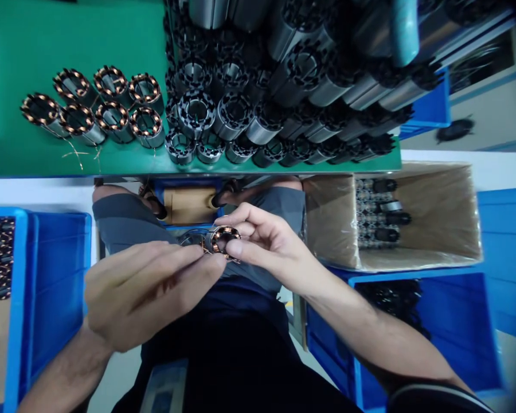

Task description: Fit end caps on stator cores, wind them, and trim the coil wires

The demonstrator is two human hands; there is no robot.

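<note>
My right hand (pixel 266 241) grips a small motor stator with copper windings (pixel 221 238) between thumb and fingers, held over my lap. My left hand (pixel 146 292) is closed in a pinch at the stator's near end; what the fingertips pinch is too small to make out, perhaps a wire end. Both hands meet below the edge of the green mat (pixel 47 40).
On the green mat stand several wound stators (pixel 107 106) at the left and a large heap of unwound black-and-steel stators (pixel 284 86). A cardboard box (pixel 438 212) with parts sits at the right, with blue bins (pixel 451 327) below it and another blue bin (pixel 47 287) at the left.
</note>
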